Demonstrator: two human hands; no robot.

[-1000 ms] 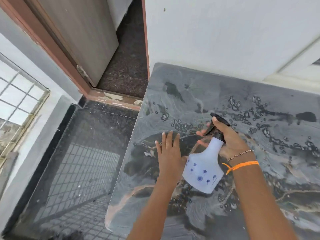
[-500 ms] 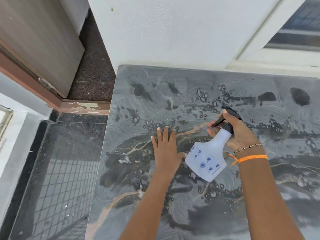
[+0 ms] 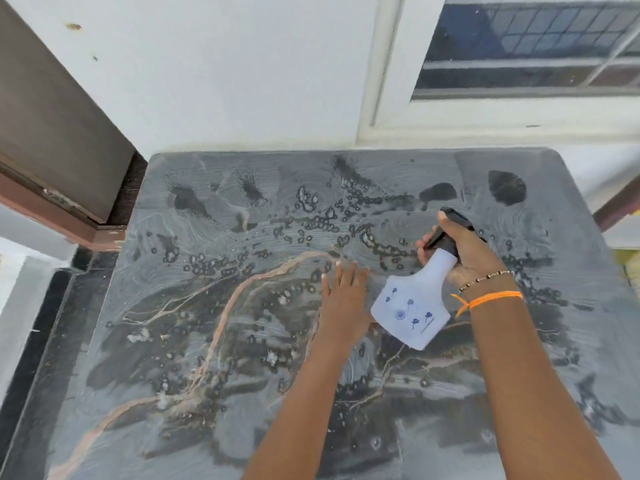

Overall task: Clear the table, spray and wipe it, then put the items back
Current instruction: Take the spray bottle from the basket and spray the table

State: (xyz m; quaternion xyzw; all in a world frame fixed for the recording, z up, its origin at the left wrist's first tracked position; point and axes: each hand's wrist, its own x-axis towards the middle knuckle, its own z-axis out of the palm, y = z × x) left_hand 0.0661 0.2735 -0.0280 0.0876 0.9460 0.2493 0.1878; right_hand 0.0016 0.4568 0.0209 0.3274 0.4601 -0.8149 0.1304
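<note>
Table: the table (image 3: 180, 341) with the dark marble pattern fills the near and middle part of the view, its far edge against the white wall (image 3: 225, 81); nothing stands on its top.
Surface: many drops and small wet patches (image 3: 329, 220) lie across the far half, with pale swirl marks around them.
Step in hand: I judge it is the spraying step, since the top carries no items and is already wet, but no cloth is in view.
Spray bottle: the white spray bottle (image 3: 412, 306) with small blue flowers is held tilted above the right middle of the table, its black nozzle (image 3: 450, 230) toward the far side.
Right hand: the right hand (image 3: 460, 251) grips the neck of the bottle, fingers curled around the black trigger.
Left hand: the left hand (image 3: 343, 299) lies flat on the wet top just left of the bottle, fingers straight and close together, holding nothing.
Next move: probably more spray for the dry near part, then a cloth must be found; wiping should reach all edges.
Window: a window (image 3: 526, 43) is at far right.
</note>
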